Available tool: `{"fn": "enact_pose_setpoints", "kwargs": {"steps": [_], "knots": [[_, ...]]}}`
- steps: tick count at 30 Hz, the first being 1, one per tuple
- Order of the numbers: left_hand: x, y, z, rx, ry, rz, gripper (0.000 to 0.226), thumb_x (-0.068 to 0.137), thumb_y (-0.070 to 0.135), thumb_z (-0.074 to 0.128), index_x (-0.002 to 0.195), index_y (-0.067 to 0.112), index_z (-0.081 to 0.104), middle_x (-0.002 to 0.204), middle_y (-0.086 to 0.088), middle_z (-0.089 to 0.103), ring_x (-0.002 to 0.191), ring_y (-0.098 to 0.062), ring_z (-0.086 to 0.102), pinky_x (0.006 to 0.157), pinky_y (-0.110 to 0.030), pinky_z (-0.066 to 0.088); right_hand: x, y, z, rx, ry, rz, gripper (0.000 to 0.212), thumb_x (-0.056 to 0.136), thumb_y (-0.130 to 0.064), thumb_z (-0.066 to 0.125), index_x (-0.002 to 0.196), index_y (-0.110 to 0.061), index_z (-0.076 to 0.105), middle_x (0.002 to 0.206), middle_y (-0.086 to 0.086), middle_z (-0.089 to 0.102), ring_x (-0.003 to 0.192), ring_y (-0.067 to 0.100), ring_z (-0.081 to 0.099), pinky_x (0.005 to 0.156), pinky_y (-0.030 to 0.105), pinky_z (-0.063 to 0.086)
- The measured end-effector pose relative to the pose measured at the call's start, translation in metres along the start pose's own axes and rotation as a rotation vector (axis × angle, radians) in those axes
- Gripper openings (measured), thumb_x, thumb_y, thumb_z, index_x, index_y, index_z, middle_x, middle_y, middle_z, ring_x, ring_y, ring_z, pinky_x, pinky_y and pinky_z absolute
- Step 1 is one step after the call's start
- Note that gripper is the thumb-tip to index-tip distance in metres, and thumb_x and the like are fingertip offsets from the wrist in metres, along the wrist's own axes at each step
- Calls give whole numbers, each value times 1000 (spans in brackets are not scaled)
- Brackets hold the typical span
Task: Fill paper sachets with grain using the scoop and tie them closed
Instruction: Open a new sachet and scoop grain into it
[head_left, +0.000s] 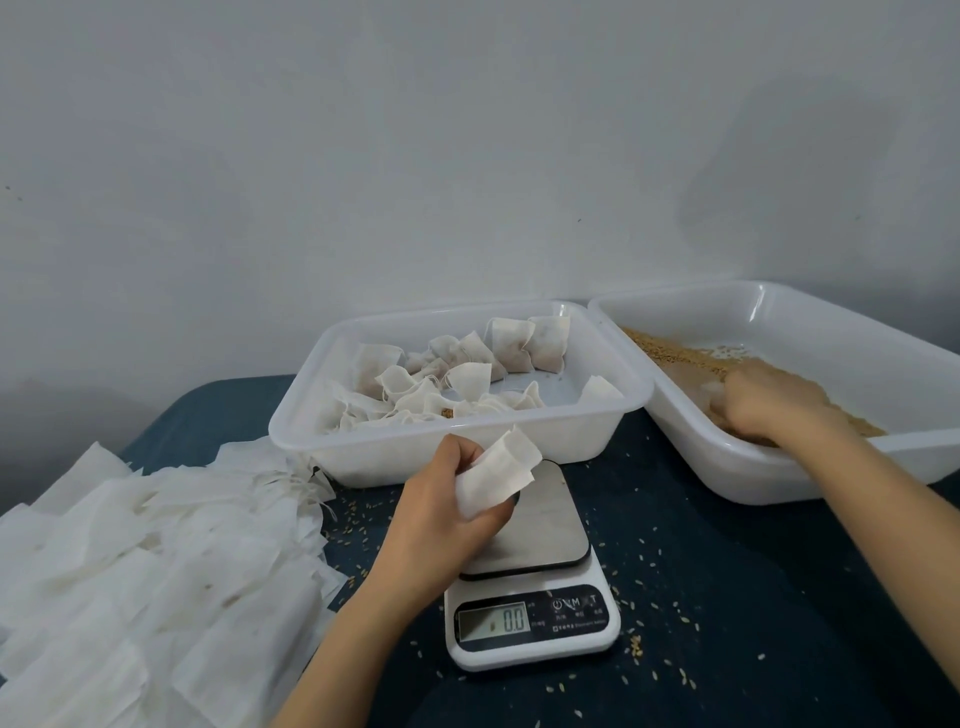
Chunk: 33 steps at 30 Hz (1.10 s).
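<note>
Nearest is set the scale (530, 587), its display reading 0.0 and nothing resting on its platform; to the left of the scale a loose pile of empty sachets (156, 545) is spread over the dark cloth (737, 639), and stray grains are scattered on the cloth round the scale. Just above the scale's platform an empty sachet (498, 475) is held by the left hand (441, 512), fingers and thumb curled and pinched on its lower part, its free end pointing up and to the right.

Behind and to the right of the scale the right hand (769, 408) is sunk into the grain (675, 358), fingers curled tight; a pale, translucent shape at its left edge is probably the scoop (714, 397), though the blur leaves this uncertain.

The step in hand is judged to be the scooping; the held sachet is not yet filled. The next move calls for a loaded scoop to be carried level to the sachet over the scale, and for the sachet's mouth to be kept open, lest more grain be spilled.

Directly behind the scale a white tray (415, 452) holds tied sachets (452, 379), bunched toward its left and back; behind and to the right of the scale a larger tray (779, 467) holds the grain in a thin layer, much of its far floor showing white.
</note>
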<state>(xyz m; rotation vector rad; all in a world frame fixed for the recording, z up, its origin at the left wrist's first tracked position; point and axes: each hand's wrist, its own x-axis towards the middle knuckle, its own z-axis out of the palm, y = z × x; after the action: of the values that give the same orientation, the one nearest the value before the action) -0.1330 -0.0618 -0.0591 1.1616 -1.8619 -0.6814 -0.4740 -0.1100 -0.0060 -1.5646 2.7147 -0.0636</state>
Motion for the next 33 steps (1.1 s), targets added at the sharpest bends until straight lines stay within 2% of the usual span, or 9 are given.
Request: {"fn": "enact_pose_setpoints", "kwargs": {"steps": [2, 5, 10, 13, 15, 17, 22, 27, 33], "knots": [[0, 0, 0, 0, -2, 6, 29, 79, 26, 77, 92, 29, 51, 88, 16, 62, 75, -7, 58, 57, -14, 43, 3, 0, -5, 28, 23, 96, 44, 97, -21, 52, 132, 2, 39, 89, 10, 54, 80, 27, 54, 64, 31, 38], [0, 0, 0, 3, -2, 17, 29, 80, 27, 77, 92, 28, 51, 88, 15, 62, 75, -8, 58, 58, -14, 43, 7, 2, -12, -101, 37, 165, 42, 90, -12, 59, 128, -3, 45, 106, 13, 60, 102, 32, 60, 74, 33, 42], [1, 0, 1, -6, -8, 21, 28, 81, 27, 76, 93, 27, 51, 87, 13, 62, 75, -10, 58, 58, -16, 43, 13, 4, -5, -411, 15, 46, 24, 94, -13, 48, 110, -20, 64, 79, -3, 46, 83, 19, 51, 70, 28, 42], [1, -1, 1, -12, -13, 26, 27, 80, 28, 76, 93, 27, 52, 87, 13, 62, 73, -8, 57, 58, -15, 43, 18, 5, 4, -265, 57, -154, 16, 97, -23, 49, 101, -17, 63, 85, -4, 59, 79, 16, 58, 63, 28, 46], [0, -1, 2, -13, -18, 29, 28, 80, 28, 76, 93, 27, 52, 87, 14, 62, 73, -7, 57, 58, -14, 43, 23, 7, 8, -83, -15, -213, 31, 100, -37, 47, 95, -14, 67, 87, 2, 68, 79, 19, 64, 68, 32, 53], [-1, 0, 2, -17, -20, 33, 28, 80, 29, 76, 93, 28, 52, 87, 15, 62, 72, -6, 57, 58, -13, 43, 26, 10, 10, 65, -75, -211, 45, 102, -44, 43, 88, -10, 67, 86, 9, 70, 75, 21, 63, 66, 33, 50], [-1, -1, 1, -28, -10, 32, 28, 79, 30, 76, 94, 29, 52, 87, 16, 63, 74, -6, 58, 59, -14, 43, 30, 14, 14, 317, -52, -73, 38, 102, -36, 44, 101, -4, 64, 114, 15, 65, 86, 25, 59, 69, 31, 39], [0, -1, -2, -45, 28, 4, 27, 80, 31, 75, 93, 33, 52, 86, 20, 62, 71, -2, 57, 57, -11, 41, 29, 21, 10, 395, -14, 28, 52, 95, -49, 55, 66, -6, 53, 62, 7, 52, 56, 23, 50, 54, 28, 33], [1, 0, -5, -62, 60, -30, 25, 82, 35, 73, 96, 34, 53, 87, 22, 62, 74, -2, 58, 59, -11, 41, 24, 21, 4, 419, 39, 38, 42, 95, -47, 51, 75, -12, 58, 68, 7, 61, 64, 24, 57, 64, 31, 40]]}}
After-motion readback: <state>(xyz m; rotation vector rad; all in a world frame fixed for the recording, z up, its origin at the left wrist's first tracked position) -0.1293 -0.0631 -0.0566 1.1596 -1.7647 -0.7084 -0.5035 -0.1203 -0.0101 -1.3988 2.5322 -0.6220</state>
